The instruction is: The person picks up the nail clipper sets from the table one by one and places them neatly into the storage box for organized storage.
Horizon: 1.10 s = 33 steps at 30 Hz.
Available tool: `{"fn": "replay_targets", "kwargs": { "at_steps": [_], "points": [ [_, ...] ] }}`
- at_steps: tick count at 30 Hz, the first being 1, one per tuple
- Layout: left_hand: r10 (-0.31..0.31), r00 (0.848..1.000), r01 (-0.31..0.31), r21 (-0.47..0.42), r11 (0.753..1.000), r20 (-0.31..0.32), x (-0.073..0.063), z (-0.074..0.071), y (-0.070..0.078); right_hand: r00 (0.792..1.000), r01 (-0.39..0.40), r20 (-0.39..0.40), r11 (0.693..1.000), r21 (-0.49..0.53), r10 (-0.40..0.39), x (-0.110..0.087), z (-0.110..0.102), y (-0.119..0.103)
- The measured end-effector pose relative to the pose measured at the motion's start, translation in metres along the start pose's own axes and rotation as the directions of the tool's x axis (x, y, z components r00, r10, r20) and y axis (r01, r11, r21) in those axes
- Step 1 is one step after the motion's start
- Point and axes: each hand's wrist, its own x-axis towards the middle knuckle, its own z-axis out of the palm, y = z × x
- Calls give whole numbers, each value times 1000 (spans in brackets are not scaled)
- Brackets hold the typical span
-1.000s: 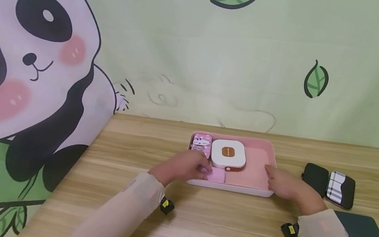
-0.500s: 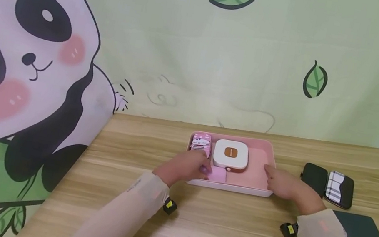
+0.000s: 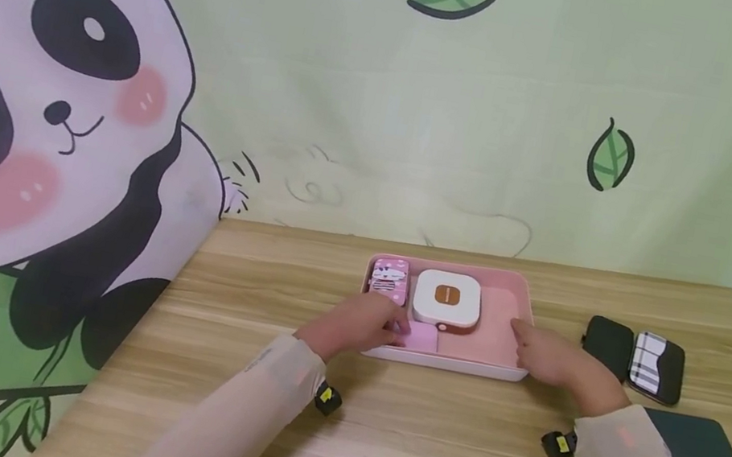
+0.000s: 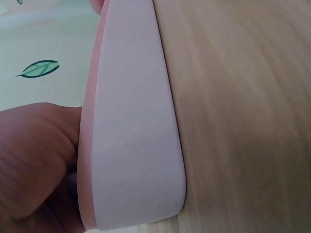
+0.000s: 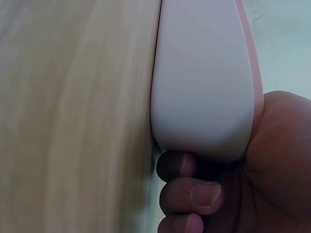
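Observation:
A shallow pink tray (image 3: 496, 341) with a white outer wall lies on the table in the head view. My left hand (image 3: 353, 318) reaches over its front left corner. Thumb and fingertips pinch the left end of a small flat lilac case (image 3: 422, 336) inside. Behind that sit a pink patterned box (image 3: 390, 275) with a cartoon animal and a white rounded-square case (image 3: 448, 296) with a brown label. My right hand (image 3: 548, 353) grips the tray's right end, thumb over the rim. The right wrist view shows its curled fingers (image 5: 192, 195) against the white wall (image 5: 204, 82).
Right of the tray, a black case (image 3: 607, 346) lies opened out, its other half (image 3: 658, 366) plaid. A dark green flat notebook-like thing (image 3: 701, 453) is partly behind the right sleeve. A green curtain (image 3: 331, 92) with a panda print rises behind the wooden table (image 3: 429, 452).
The white case and the lilac case have slid slightly right in the tray, and my left hand has shifted a little right with them. My right hand stays at the tray's end.

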Motion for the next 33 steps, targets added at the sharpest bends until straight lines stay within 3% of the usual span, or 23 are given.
{"fn": "replay_targets", "kwargs": {
  "at_steps": [6,13,23,33],
  "points": [
    [32,999,-32,22,999,2,0,0,1,1000,-15,-3,1000,18,15,0,2,2],
    [11,1000,-11,14,1000,-24,-5,-3,10,1000,-17,-2,1000,11,17,1,3,3],
    [81,989,-76,41,996,-123,-10,-4,14,1000,-8,-9,1000,-7,8,0,3,0],
    [109,960,-110,11,994,-258,-13,-9,16,1000,-29,-6,1000,6,29,4,2,2]
  ]
}}
